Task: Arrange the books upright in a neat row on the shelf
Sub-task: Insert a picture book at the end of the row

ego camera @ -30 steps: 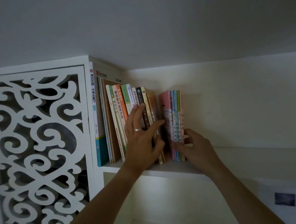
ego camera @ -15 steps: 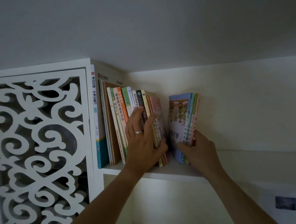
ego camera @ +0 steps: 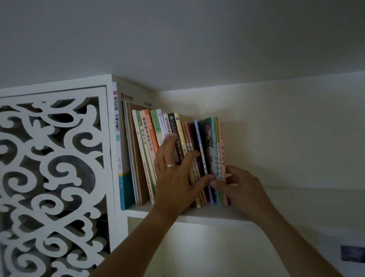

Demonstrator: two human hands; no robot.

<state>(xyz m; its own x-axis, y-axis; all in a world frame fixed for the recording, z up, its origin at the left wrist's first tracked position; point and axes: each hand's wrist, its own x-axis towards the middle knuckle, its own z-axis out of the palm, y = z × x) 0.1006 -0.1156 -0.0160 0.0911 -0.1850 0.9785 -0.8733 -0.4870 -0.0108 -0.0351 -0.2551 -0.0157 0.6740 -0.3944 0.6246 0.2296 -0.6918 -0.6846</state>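
White painted board forms the long shelf [ego camera: 204, 215] where a row of thin paperback books [ego camera: 156, 144] stands, packed toward its left end beside a white fretwork panel of carved scrolls [ego camera: 49, 191]. Tallest at the far left is a white-spined book with a teal foot [ego camera: 118, 142]; the spines after it lean slightly to the left. At the row's right end a small bundle of pastel-spined books [ego camera: 215, 149] stands nearly upright, its outermost cover pink, with a narrow dark gap between it and the rest. The person's left hand [ego camera: 175, 177], wearing a silver ring [ego camera: 171, 165], lies flat with fingers spread against the middle spines, thumb reaching toward the bundle. The right hand [ego camera: 236, 186] pinches the lower part of the bundle, thumb on the near edge, fingers curled round the pink side. Thumb tips of both hands nearly meet. Bare shelf runs on to the right.
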